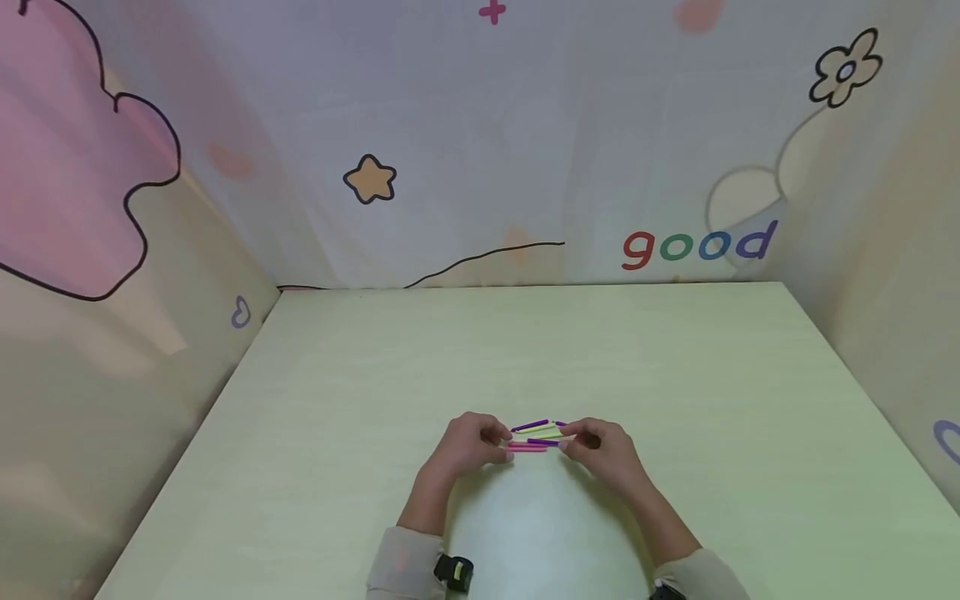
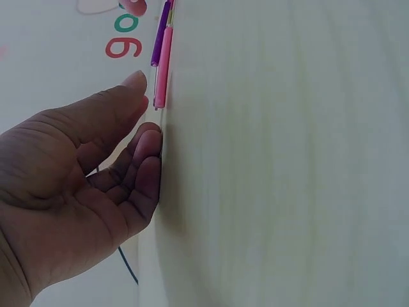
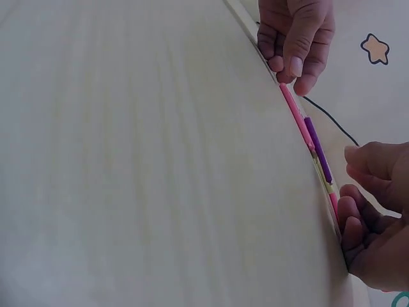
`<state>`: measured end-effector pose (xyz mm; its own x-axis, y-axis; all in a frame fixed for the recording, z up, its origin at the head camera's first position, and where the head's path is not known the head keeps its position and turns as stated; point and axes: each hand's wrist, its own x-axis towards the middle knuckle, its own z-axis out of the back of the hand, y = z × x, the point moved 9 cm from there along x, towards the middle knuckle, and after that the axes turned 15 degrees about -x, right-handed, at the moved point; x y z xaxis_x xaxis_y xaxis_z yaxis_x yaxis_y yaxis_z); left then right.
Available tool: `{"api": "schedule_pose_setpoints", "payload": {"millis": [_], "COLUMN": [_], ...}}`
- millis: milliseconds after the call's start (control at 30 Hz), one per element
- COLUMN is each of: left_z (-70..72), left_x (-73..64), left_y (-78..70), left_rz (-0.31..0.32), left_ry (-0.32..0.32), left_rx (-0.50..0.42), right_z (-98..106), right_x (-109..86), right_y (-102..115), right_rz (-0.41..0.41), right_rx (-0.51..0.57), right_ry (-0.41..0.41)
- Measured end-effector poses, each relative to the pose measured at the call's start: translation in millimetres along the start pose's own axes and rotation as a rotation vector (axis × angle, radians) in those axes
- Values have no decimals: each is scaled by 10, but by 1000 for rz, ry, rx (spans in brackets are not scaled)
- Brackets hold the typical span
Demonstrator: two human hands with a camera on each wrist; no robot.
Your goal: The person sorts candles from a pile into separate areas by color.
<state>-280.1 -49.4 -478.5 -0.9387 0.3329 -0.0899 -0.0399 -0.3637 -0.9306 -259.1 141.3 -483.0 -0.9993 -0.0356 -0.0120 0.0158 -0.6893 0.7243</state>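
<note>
Closest to the person's body, two pale sleeves are reaching in, a black strap showing at each cuff. Beyond them the left hand and right hand are facing each other with fingers loosely bent; on both, thumb and fingertips are standing apart, so neither seems to be gripping anything, though whether a fingertip is brushing something I can't tell. Between the hands, slim sticks are lying on the tabletop, their long axes running mostly crosswise, from hand to hand. In front, pink sticks are pointing their left ends at the left fingertips, nearer that hand; a purple stick is lying just behind, its right end beside the right thumb. Farther back, yellow-green sticks and another purple stick are slanting slightly, right ends away from the person. Past the table, a printed backdrop is carrying an orange star and the word "good".
</note>
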Motion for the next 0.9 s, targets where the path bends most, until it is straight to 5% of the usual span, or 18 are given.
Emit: {"api": "schedule_pose_setpoints", "payload": {"millis": [367,900], "left_z": [-17,-27], "left_x": [30,63], "left_y": [18,73], "left_rz": [25,55], "left_ry": [-10,-13], "left_rx": [-8,-5], "right_z": [39,34], "right_x": [17,46], "right_y": [30,-3], "right_rz": [43,57], "right_rx": [-118,-140], "right_ry": [-20,38]}}
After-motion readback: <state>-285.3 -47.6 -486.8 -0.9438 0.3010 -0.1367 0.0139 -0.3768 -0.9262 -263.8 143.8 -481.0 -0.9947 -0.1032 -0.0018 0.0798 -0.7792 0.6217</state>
